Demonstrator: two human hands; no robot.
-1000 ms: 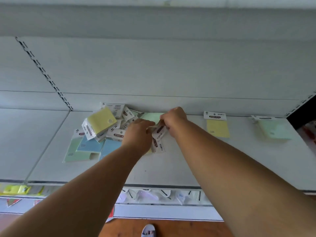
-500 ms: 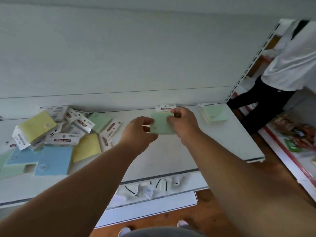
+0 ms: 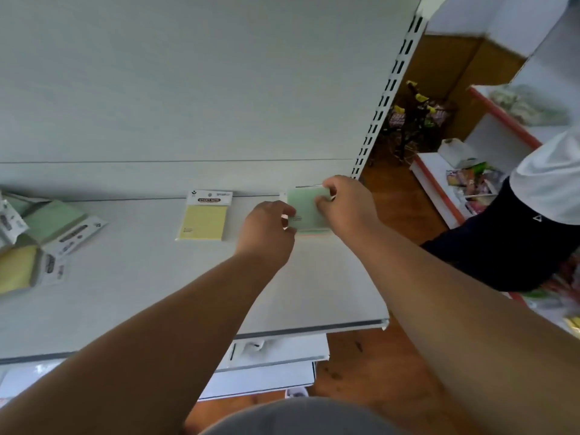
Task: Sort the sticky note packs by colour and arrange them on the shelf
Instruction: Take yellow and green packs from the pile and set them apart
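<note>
Fingers of both hands pinch pale green sticky note pack (image 3: 306,208) above shelf (image 3: 314,293)

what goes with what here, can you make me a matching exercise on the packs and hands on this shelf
Things:
1. green pack
2. yellow pack
3. unsorted heap
4. left hand

Places or states:
a. at the shelf's left edge of view
b. lying alone, flat, by the back panel, touched by no hand
c. held by both hands near the shelf's right end
d. gripping the green pack's left edge

Pairs: 1-c, 2-b, 3-a, 4-d
</note>
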